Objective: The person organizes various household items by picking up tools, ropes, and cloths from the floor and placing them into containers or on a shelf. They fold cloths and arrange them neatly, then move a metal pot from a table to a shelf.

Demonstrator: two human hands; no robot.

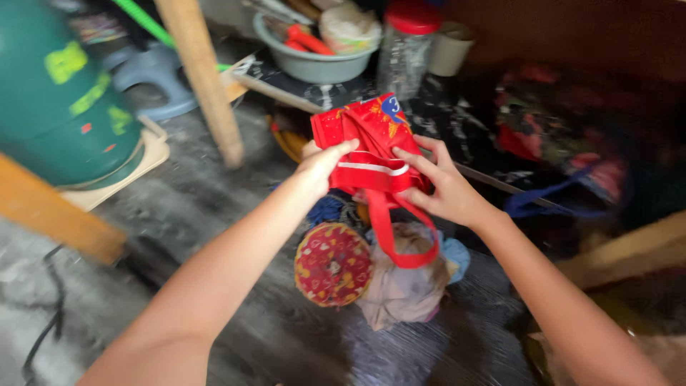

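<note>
Both hands grip a red cloth bag (368, 146) held up above the floor (214, 214); the left hand (321, 164) pinches its left edge, the right hand (443, 186) clasps the white-striped band; its red strap (389, 236) dangles; the step looks like folding, which calls for aligned edges.

bag (368, 154) above cloth pile (404, 286) | cylinder (61, 93) far left | basin (314, 64) behind
</note>
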